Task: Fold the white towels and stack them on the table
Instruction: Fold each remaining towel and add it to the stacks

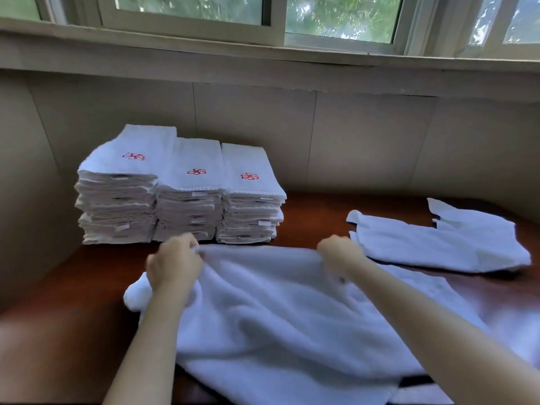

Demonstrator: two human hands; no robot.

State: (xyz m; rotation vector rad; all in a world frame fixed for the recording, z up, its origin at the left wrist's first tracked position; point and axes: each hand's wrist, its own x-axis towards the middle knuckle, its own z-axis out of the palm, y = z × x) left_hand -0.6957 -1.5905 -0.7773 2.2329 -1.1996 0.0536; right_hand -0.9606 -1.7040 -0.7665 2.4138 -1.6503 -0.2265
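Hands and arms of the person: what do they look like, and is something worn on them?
Both are bare: no gloves on the left hand or right hand, no sleeve on either forearm within the picture. No watch or bracelet shows; the blur could hide a thin ring.

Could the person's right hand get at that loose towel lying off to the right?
Probably yes, once it lets go: the right hand grips the far edge of the spread towel. The loose towel lies just beside it on the table, with nothing between them.
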